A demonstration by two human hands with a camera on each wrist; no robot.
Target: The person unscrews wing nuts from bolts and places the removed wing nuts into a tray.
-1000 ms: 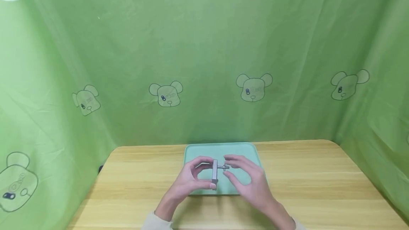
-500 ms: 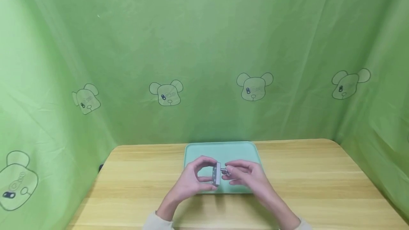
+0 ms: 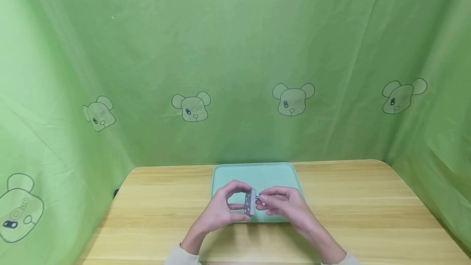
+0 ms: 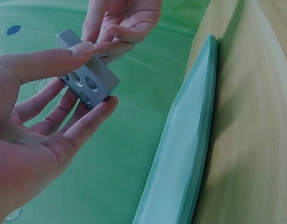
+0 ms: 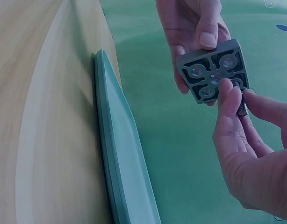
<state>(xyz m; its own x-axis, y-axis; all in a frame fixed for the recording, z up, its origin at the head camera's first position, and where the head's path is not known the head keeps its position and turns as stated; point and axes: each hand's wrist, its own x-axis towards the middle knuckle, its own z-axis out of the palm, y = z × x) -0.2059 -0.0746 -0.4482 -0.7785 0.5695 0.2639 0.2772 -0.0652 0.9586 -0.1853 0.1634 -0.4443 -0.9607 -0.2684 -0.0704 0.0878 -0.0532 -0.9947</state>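
Observation:
A square grey metal block with several round holes is held over the tray. My left hand grips it by its edges, thumb on one side and fingers opposite, as the left wrist view shows. In the right wrist view, the block's recessed face has a hole at each corner and one in the middle. My right hand pinches a small metal bolt between thumb and fingers, right at this face. Fingertips hide most of the bolt, and I cannot tell which hole it sits in.
A pale green tray with a low rim lies on the wooden table, beneath both hands. Green cloth printed with bear heads hangs behind the table and at both sides.
My right fingers, spread around the bolt's end a second ago, now pinch it. The block has turned slightly, so its holed side faces the head camera more.

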